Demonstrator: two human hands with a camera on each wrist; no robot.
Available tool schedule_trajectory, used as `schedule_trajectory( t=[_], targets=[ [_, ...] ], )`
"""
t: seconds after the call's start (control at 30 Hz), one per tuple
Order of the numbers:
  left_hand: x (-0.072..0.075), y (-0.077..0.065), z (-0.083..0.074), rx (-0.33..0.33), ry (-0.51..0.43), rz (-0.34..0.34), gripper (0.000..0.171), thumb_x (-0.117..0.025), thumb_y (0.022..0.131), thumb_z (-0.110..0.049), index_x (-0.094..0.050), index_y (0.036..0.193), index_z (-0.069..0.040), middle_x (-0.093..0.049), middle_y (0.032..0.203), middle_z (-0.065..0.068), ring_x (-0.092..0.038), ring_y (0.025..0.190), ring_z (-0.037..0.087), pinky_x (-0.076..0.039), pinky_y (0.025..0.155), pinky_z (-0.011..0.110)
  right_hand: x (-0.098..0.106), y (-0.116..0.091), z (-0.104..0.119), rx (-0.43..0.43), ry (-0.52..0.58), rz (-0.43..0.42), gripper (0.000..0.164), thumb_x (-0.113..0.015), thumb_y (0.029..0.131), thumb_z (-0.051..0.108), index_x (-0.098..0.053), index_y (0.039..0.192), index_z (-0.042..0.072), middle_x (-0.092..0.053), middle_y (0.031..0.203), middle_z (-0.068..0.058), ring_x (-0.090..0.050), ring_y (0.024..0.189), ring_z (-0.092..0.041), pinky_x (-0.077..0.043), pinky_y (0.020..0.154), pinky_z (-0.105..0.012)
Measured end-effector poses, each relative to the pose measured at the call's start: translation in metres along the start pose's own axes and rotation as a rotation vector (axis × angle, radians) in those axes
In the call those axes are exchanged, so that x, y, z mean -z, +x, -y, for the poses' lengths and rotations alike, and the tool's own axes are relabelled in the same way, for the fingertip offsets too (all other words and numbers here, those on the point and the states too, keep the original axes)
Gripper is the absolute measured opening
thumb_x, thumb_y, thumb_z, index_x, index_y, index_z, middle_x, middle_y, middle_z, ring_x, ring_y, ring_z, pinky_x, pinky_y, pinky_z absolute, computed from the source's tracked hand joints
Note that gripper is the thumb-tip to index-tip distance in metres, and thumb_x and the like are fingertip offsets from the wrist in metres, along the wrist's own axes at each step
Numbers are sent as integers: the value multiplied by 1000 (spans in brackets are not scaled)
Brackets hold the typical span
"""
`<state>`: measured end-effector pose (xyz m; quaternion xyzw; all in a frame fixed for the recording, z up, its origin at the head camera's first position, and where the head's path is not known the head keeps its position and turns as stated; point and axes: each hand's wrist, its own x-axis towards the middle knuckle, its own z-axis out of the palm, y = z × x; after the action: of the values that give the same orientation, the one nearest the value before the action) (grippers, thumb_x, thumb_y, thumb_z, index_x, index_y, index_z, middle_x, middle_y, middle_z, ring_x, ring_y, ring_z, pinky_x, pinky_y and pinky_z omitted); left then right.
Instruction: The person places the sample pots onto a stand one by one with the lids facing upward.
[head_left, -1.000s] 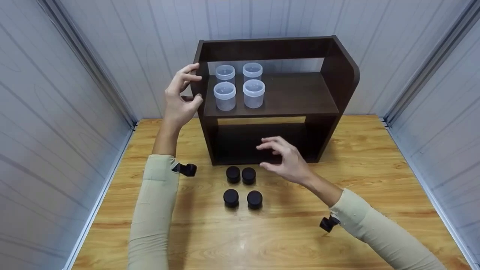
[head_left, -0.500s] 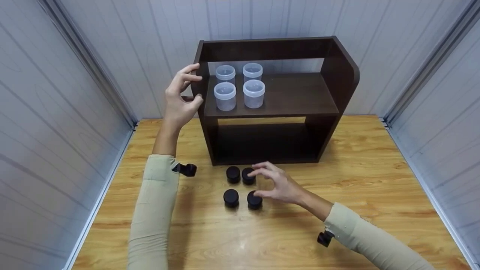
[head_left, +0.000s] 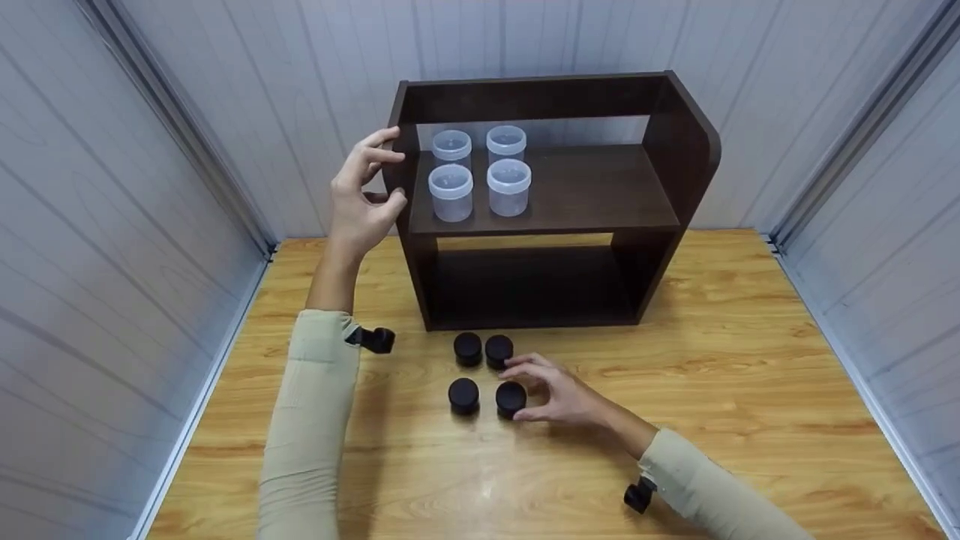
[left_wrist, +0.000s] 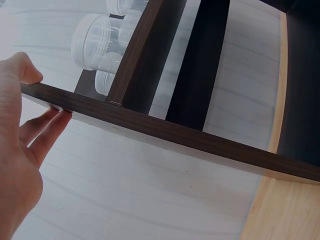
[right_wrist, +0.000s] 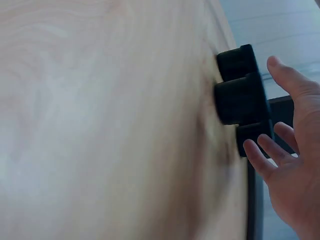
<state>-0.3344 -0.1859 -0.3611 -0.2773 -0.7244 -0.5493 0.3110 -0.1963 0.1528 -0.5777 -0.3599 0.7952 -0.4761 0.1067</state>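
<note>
A dark brown wooden shelf (head_left: 585,187) stands at the back, with several clear plastic jars (head_left: 509,196) on its upper board. My left hand (head_left: 360,202) pinches the shelf's left side panel (left_wrist: 150,130); its thumb and fingers lie on opposite faces. Several small black round jars (head_left: 463,395) stand on the floor before the shelf, in two rows. Around the right side of the front right black jar (head_left: 511,399), my right hand (head_left: 559,394) holds thumb and fingers spread apart. The right wrist view shows that hand (right_wrist: 300,155) beside the black jars, gripping none.
The floor (head_left: 750,420) has a yellow wood-grain surface. Pale panelled walls (head_left: 187,225) enclose it left, right and behind. The shelf's lower compartment (head_left: 532,285) has a dark base. Each sleeve carries a small black camera mount (head_left: 640,495).
My right hand has come down and toward the front, from before the shelf's lower compartment to the front right black jar. My left hand stays on the side panel.
</note>
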Motion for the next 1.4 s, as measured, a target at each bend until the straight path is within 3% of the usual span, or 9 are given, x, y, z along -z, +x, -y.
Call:
schedule_trajectory(
  t=[0.1,0.33,0.63,1.0,1.13,1.4],
  targets=[
    [1,0,0,-15,2,-4,36,-63,85,14,-70,121,8,-66,159,20,-64,148,32,-66,90,18,-4,-2,-6,-5,-3,0,57,-92,93,16,-71,145,7,-58,162,-25,-61,146,-43,-62,116,-43],
    [0,0,0,-23,16,-6,37,-64,85,11,-70,121,8,-66,159,19,-65,146,29,-67,87,20,-12,-4,-13,17,-30,-23,44,-90,94,13,-77,136,14,-66,153,-24,-63,144,-44,-46,125,-35],
    [0,-2,2,-21,18,-7,36,-64,85,11,-70,121,8,-67,159,18,-63,149,21,-66,84,17,-18,-4,-17,11,38,-25,39,-87,97,12,-76,134,9,-72,141,-20,-69,131,-28,-62,112,-32],
    [0,-2,3,-43,12,-9,36,-63,86,13,-71,121,8,-67,158,20,-65,147,38,-63,104,25,-18,-3,-18,4,85,-21,39,-87,96,8,-76,133,6,-73,137,-20,-70,128,-20,-62,111,-28],
    [-1,-1,3,-48,4,-13,36,-62,85,13,-71,120,9,-67,157,21,-64,145,43,-63,105,27,-19,-4,-20,15,95,-26,38,-87,96,8,-76,133,7,-73,137,-20,-69,128,-16,-62,110,-28],
    [-1,-1,2,-36,18,-12,36,-63,85,13,-71,121,8,-67,158,18,-63,150,23,-66,97,23,-12,-4,-15,23,107,-20,36,-86,97,7,-76,132,4,-74,136,-22,-72,126,-19,-64,110,-31]
  ],
)
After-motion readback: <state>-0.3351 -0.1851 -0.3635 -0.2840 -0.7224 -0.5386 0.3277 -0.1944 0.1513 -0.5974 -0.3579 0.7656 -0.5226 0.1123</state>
